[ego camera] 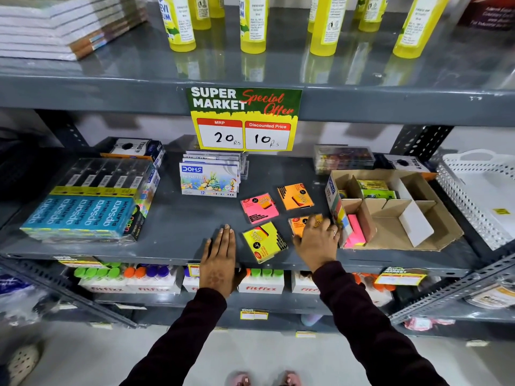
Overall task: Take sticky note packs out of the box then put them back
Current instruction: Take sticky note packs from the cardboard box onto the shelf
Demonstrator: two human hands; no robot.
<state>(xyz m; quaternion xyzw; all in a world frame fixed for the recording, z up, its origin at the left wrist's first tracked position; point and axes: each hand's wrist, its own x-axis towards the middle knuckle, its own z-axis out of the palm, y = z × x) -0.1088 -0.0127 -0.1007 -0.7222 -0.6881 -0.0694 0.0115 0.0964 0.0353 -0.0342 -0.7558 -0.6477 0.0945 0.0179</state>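
Right hand (316, 240) clasping orange pack (299, 224) (square, no long axis), left hand (218, 256) flat.

This is a shop's stationery aisle: grey slotted-steel shelves (172, 232) stocked with boxed Apsara pencils (80, 215), DOMS oil pastels (209, 181) and yellow glue bottles (178, 23), with a "Super Market Special Offer" price card (243, 118) showing MRP 20 and discounted price 10.
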